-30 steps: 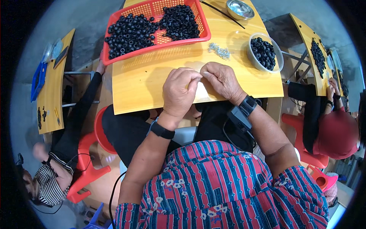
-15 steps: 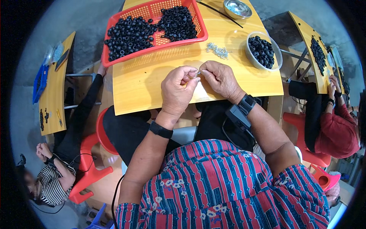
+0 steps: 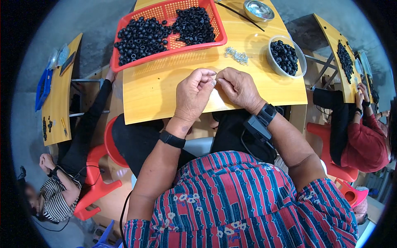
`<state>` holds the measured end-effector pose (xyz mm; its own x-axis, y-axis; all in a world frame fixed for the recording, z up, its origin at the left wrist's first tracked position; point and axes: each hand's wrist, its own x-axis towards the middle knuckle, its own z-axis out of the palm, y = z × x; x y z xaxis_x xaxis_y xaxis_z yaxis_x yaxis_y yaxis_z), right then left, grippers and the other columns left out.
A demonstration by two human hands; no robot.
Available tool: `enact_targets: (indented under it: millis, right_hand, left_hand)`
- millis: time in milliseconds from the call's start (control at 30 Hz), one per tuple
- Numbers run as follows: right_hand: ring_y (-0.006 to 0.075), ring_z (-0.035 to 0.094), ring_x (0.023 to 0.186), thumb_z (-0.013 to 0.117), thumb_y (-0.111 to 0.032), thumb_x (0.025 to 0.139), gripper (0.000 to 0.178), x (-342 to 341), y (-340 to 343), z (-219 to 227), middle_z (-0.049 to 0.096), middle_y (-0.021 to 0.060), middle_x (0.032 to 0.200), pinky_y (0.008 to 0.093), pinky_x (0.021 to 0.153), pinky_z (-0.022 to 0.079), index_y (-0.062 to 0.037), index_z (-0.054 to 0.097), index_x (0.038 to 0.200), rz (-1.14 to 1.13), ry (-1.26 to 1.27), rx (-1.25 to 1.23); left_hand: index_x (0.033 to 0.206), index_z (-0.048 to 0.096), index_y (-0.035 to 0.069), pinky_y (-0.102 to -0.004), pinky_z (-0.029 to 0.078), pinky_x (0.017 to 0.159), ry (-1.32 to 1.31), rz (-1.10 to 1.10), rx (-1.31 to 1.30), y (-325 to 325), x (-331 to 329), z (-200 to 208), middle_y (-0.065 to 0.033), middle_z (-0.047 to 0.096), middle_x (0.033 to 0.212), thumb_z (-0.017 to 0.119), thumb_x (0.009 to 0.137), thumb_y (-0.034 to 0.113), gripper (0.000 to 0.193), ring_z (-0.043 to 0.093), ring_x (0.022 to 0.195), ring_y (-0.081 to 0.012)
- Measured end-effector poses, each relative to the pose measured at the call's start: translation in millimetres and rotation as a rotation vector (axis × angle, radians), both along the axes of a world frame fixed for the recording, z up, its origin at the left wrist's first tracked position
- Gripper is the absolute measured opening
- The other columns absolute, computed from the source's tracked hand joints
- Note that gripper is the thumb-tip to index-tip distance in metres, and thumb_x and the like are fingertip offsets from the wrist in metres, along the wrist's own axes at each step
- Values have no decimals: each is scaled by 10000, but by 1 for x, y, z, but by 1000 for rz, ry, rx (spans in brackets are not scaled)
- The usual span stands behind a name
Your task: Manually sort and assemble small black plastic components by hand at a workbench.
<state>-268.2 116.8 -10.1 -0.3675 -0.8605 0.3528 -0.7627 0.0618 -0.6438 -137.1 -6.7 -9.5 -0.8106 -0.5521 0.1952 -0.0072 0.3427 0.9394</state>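
My left hand (image 3: 194,91) and my right hand (image 3: 240,87) meet fingertip to fingertip above the near part of the yellow table (image 3: 144,97). Both are closed in a pinch. Whatever sits between the fingertips is hidden or too small to name. Just beyond them lies a little heap of small clear, bluish pieces (image 3: 236,55). Farther left stands a red plastic basket (image 3: 169,51) with black ring-shaped parts (image 3: 140,41) and smaller black parts (image 3: 193,25) in separate piles. To the right of my hands is a round clear tub (image 3: 304,62) of black rings (image 3: 285,57).
A metal bowl (image 3: 271,15) with clear pieces stands at the far edge, beside a thin black rod (image 3: 240,15). Co-workers sit at side tables: a striped sleeve (image 3: 64,194) on the left, a red sleeve (image 3: 362,144) on the right. A red stool (image 3: 97,165) is at lower left.
Both hands stay fingertip to fingertip and have shifted only slightly. The small shiny bit seen between the fingertips before is now hidden.
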Motion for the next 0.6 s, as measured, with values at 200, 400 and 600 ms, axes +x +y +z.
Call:
enact_targets:
  millis: [200,400,600]
  right_hand:
    - [325,619,745,605,-97,893,67,1,0,2,610,139,818,366,687,508,-35,614,916,0,-50,0]
    - [317,616,736,602,-100,893,73,-1,-2,0,606,135,810,359,686,506,-30,612,910,0,-51,18]
    - [319,614,730,603,-114,897,87,-1,-1,-2,605,135,804,362,680,503,-27,607,900,3,-42,10]
  left_hand:
    - [1073,645,33,-202,506,672,58,27,6,2,0,-5,-18,670,858,686,847,-9,233,585,718,-43]
    - [1070,644,41,-188,499,655,96,63,-15,2,-1,-10,3,659,846,702,816,-43,275,564,698,-29]
    - [1070,644,49,-191,504,658,110,83,-30,5,-1,-10,3,659,839,709,799,-54,297,558,700,-27]
